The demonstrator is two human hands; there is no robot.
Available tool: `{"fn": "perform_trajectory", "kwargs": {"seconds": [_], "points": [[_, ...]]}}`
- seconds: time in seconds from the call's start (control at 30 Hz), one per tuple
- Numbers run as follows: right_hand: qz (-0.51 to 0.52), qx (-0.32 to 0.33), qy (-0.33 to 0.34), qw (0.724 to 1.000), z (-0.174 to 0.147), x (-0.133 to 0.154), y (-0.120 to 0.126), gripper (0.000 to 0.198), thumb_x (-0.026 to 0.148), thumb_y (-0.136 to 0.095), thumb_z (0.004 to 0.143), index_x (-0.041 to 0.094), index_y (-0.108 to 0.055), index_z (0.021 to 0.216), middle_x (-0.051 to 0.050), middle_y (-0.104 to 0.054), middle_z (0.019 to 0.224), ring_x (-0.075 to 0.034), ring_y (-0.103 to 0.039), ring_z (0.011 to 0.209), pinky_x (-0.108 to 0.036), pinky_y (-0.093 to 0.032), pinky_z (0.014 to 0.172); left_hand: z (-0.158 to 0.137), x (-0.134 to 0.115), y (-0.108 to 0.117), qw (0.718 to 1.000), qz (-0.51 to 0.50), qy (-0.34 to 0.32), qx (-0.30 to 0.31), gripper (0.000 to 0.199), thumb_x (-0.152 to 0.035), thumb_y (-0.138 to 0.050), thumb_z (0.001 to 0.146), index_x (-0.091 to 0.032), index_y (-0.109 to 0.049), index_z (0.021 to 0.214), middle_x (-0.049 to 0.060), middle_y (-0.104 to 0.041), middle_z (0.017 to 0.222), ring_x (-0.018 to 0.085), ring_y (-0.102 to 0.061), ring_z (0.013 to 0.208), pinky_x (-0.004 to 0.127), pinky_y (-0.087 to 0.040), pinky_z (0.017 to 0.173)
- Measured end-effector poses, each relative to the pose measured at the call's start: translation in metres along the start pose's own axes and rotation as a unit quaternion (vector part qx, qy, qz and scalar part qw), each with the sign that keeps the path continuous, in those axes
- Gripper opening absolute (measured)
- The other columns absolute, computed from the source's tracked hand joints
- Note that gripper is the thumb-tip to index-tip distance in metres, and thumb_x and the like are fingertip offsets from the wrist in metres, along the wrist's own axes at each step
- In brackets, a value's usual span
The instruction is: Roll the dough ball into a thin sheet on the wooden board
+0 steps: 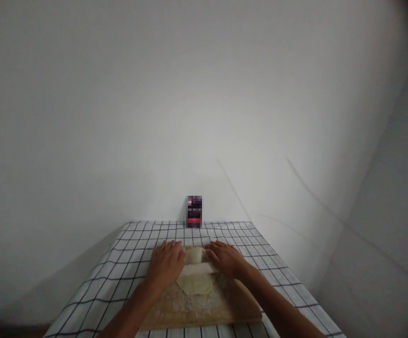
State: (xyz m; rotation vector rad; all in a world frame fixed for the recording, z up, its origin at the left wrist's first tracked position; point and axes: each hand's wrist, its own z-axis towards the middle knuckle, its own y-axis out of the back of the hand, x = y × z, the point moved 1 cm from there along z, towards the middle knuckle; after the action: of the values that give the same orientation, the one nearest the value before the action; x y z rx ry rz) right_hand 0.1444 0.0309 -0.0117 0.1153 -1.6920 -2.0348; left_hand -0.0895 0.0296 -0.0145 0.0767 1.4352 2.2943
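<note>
A sheet of pale dough point(195, 285) lies on a floured wooden board point(204, 307). At its far side a pale roll, apparently dough wound round a rolling pin point(194, 256), crosses between the hands. My left hand point(167, 261) rests on the left end of it, palm down, fingers together and pointing away. Over the right end my right hand point(225, 258) curves in the same way, its thumb towards the middle. Both ends of the pin are hidden beneath the hands. A lighter band of dough runs between the roll and the flat sheet.
Beneath the board, a white cloth with a black grid point(119, 281) covers the table. A small dark box-shaped thing point(194, 212), pixelated, stands upright at the far edge against a white wall point(204, 117). Another wall meets it at the right.
</note>
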Motion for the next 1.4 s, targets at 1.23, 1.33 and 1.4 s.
{"fn": "perform_trajectory", "kwargs": {"seconds": [1.23, 1.33, 1.4], "points": [[0.011, -0.052, -0.048, 0.997, -0.031, 0.018, 0.006, 0.042, 0.037, -0.035, 0.108, 0.022, -0.070, 0.124, -0.010, -0.069, 0.137, -0.026, -0.060, 0.130, -0.042, -0.045, 0.109, -0.028, 0.003, -0.022, 0.984, 0.132, -0.096, -0.065, 0.042, -0.033, -0.037, 0.107, -0.017, -0.065, 0.134, 0.012, -0.070, 0.136, 0.034, -0.061, 0.132, 0.060, -0.046, 0.111], [0.010, -0.033, -0.041, 0.999, -0.010, 0.011, 0.011, 0.040, 0.041, -0.039, 0.107, 0.024, -0.074, 0.116, -0.008, -0.075, 0.124, -0.024, -0.068, 0.117, -0.037, -0.048, 0.101, -0.011, 0.009, -0.025, 0.981, 0.151, -0.116, -0.040, 0.035, -0.021, -0.043, 0.103, -0.020, -0.069, 0.126, 0.012, -0.071, 0.135, 0.035, -0.065, 0.126, 0.057, -0.051, 0.105], [0.013, -0.031, -0.037, 0.999, -0.002, 0.007, 0.011, 0.040, 0.041, -0.038, 0.107, 0.024, -0.074, 0.113, -0.006, -0.077, 0.116, -0.022, -0.071, 0.107, -0.034, -0.050, 0.095, -0.007, 0.013, -0.028, 0.976, 0.161, -0.141, -0.031, 0.035, -0.015, -0.045, 0.100, -0.022, -0.071, 0.123, 0.012, -0.069, 0.137, 0.036, -0.066, 0.124, 0.057, -0.052, 0.102]]}}
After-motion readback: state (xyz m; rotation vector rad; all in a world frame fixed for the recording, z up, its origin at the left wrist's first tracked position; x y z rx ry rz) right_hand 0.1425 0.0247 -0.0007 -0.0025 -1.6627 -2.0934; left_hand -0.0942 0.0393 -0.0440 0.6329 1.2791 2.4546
